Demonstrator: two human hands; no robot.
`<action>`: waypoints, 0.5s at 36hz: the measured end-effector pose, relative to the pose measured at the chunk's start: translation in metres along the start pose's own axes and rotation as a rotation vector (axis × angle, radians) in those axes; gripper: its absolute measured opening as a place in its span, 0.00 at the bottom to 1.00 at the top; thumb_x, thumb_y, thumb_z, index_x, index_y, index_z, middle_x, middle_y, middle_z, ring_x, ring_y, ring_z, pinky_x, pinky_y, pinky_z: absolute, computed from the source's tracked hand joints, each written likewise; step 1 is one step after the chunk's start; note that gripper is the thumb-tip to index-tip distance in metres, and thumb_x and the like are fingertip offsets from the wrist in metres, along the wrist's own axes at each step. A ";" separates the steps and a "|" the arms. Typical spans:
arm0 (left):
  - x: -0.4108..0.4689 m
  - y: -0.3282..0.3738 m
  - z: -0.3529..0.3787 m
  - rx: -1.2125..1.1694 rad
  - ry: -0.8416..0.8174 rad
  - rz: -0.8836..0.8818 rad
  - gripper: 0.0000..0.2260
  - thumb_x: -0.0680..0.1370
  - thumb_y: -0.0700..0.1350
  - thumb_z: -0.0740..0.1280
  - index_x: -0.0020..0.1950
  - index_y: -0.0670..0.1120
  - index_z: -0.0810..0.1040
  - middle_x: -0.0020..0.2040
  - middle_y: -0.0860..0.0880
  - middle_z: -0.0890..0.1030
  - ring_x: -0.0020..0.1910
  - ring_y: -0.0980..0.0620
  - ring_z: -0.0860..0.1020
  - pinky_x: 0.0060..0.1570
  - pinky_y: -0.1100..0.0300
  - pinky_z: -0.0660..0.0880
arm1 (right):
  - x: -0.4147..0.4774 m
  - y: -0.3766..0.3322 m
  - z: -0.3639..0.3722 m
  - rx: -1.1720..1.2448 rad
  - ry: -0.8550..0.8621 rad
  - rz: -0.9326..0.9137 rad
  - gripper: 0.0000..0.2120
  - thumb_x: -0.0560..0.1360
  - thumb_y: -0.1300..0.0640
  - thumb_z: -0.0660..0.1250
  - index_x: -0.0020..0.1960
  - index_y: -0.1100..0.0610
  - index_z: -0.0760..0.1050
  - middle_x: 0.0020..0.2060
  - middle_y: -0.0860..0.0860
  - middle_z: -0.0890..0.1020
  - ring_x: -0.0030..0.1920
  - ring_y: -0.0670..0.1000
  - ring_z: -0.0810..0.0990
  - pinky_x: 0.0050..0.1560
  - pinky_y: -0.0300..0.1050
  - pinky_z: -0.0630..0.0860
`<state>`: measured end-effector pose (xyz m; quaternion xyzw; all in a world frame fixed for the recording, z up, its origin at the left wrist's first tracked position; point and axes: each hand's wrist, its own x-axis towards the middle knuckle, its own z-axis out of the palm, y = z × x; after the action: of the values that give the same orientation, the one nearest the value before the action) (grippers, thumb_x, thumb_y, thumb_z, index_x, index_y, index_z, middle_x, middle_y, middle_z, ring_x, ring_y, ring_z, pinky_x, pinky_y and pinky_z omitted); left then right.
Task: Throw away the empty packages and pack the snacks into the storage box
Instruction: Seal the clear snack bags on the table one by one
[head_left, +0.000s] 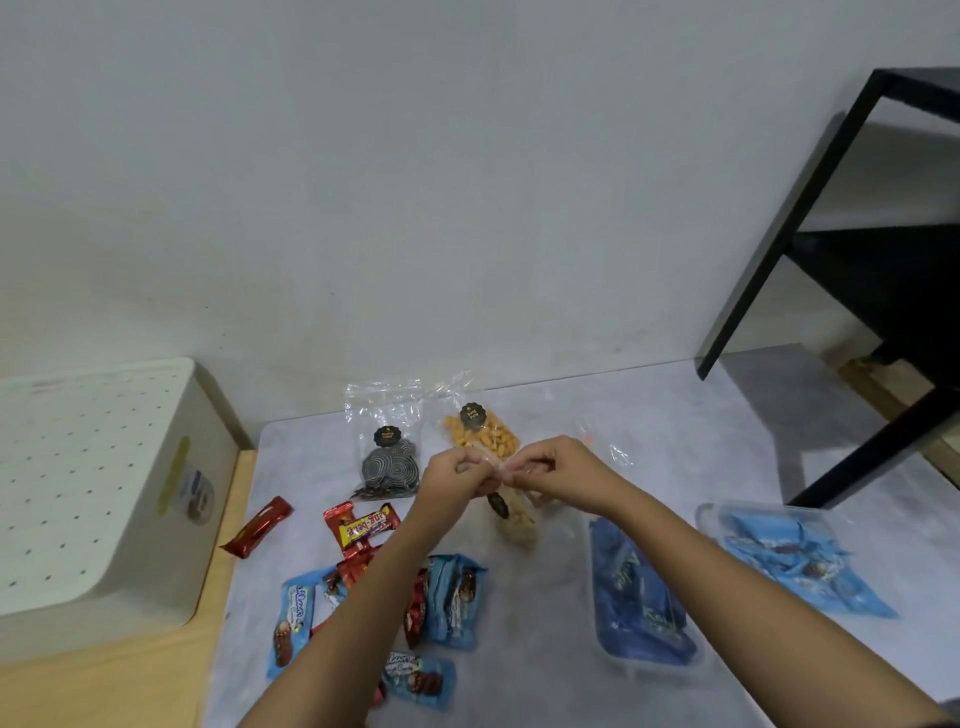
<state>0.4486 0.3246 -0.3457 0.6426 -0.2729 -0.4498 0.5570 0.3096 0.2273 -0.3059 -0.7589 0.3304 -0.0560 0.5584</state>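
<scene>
Pinching the top of a small clear plastic bag of pale nuts (517, 525), the left hand (457, 473) and the right hand (543, 462) meet over the middle of the grey counter (545, 649). Both have fingers curled tight on the neck of the bag. The bag hangs below them with its long axis running from the hands back toward the person. Whether they are twisting it closed or opening it cannot be told.

The bag has nuts in it, so I judge it belongs in storage rather than in the rubbish. The clear plastic tub of blue packs (649, 669) lies to the right of the hands and closer to the person, nearer the right hand. A second clear tub with light-blue wrappers (707, 517) sits further right. The white perforated box (78, 493) stands well apart on the left.

A clear bag of black spiral sweets (389, 467) and a clear bag of orange snacks (483, 434) lie just beyond the hands. What may be an empty clear wrapper (605, 447) lies to their right.
</scene>
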 end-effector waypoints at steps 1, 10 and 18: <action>0.001 0.001 -0.001 -0.004 -0.014 -0.003 0.05 0.75 0.32 0.64 0.40 0.36 0.75 0.34 0.43 0.81 0.34 0.51 0.80 0.42 0.62 0.80 | 0.000 0.000 0.000 0.023 0.000 0.012 0.08 0.72 0.58 0.72 0.49 0.61 0.82 0.23 0.39 0.79 0.28 0.36 0.76 0.31 0.32 0.73; -0.001 0.013 0.002 0.036 -0.127 -0.025 0.07 0.76 0.30 0.62 0.40 0.37 0.75 0.32 0.49 0.82 0.31 0.58 0.81 0.39 0.68 0.79 | 0.000 -0.001 0.003 0.014 0.100 0.099 0.12 0.71 0.66 0.65 0.29 0.60 0.78 0.23 0.51 0.76 0.24 0.46 0.73 0.28 0.36 0.72; 0.001 0.018 0.002 0.042 -0.183 -0.025 0.09 0.77 0.30 0.61 0.39 0.39 0.75 0.28 0.52 0.82 0.31 0.60 0.81 0.39 0.68 0.79 | -0.001 0.002 0.006 0.076 0.118 0.115 0.19 0.73 0.66 0.65 0.25 0.55 0.73 0.20 0.46 0.75 0.23 0.44 0.75 0.26 0.34 0.73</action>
<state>0.4496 0.3189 -0.3284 0.6137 -0.3238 -0.5078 0.5106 0.3108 0.2324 -0.3100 -0.7125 0.4032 -0.0809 0.5686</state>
